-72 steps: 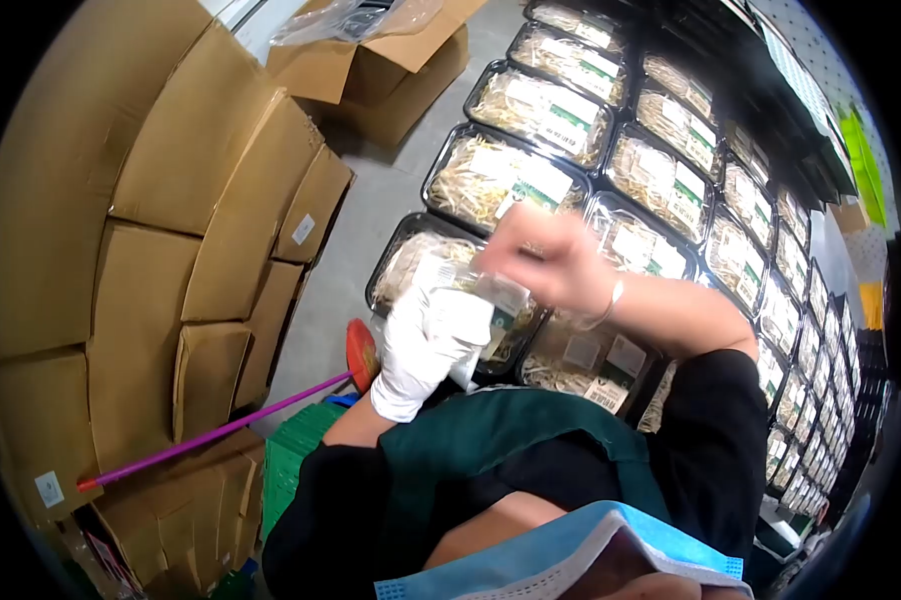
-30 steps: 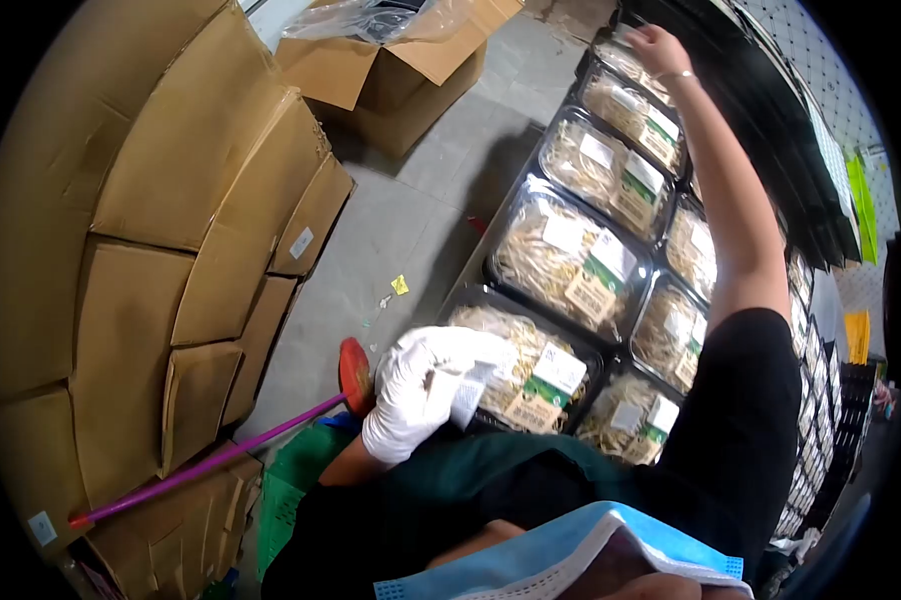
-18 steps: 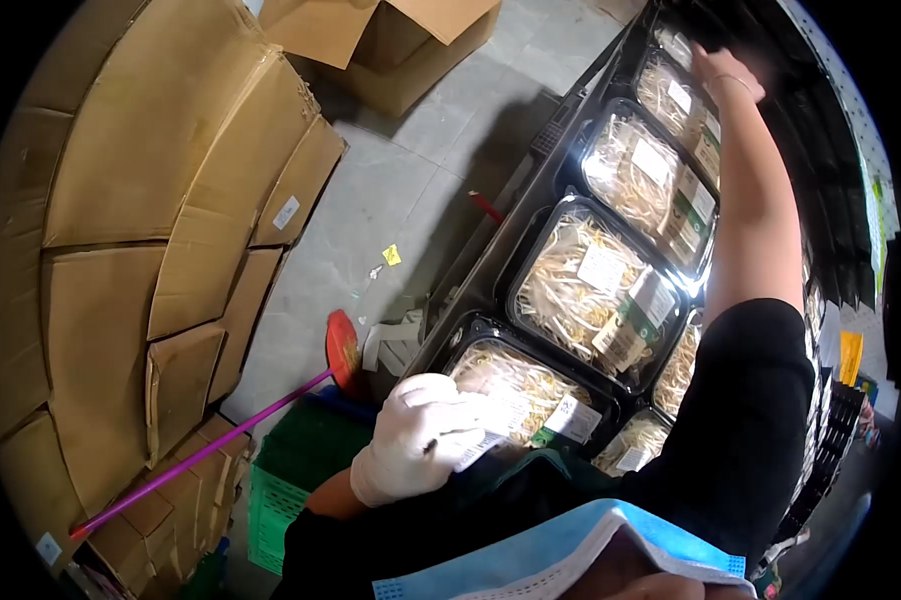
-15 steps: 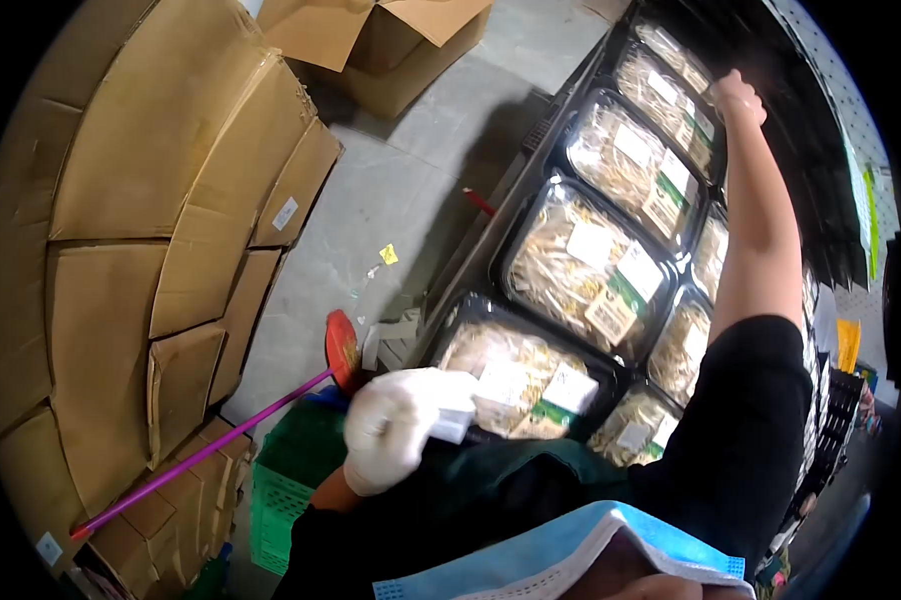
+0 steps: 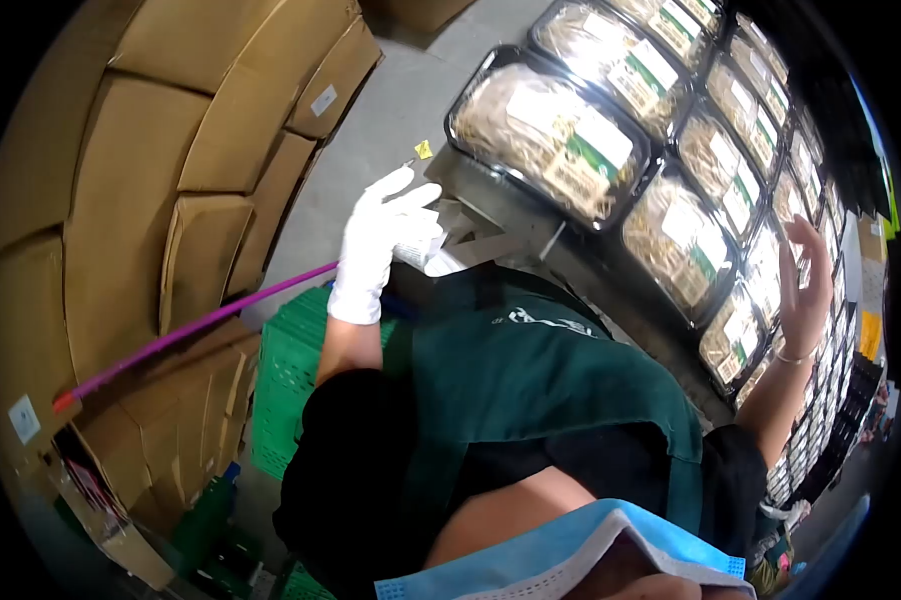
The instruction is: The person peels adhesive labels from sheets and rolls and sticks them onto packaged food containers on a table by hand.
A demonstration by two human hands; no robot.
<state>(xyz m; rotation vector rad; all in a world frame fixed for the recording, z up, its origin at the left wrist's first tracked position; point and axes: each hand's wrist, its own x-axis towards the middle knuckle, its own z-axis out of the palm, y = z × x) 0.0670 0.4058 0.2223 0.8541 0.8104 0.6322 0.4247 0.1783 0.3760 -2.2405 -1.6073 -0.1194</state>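
My left hand (image 5: 371, 240), in a white glove, has its thumb and index finger raised apart and holds a roll of white labels (image 5: 421, 243) in the palm side, with a strip trailing to the right. My right hand (image 5: 806, 285) is bare, with its fingers spread above the packs on the right and nothing seen in it. Between the hands lie rows of black trays of sprouts under clear film; the nearest tray (image 5: 551, 140) bears white and green labels. Another labelled tray (image 5: 681, 240) is beside it.
Stacked cardboard boxes (image 5: 131, 150) fill the left side. A purple pole (image 5: 191, 328) leans across them toward a green crate (image 5: 286, 390). Grey floor (image 5: 411, 90) shows between boxes and trays. Black crates (image 5: 851, 400) stand at the far right.
The view has shifted, and more tray rows show. My right hand has come back from the far end of the trays and opened. My left hand has moved up, its fingers now visible around the labels.
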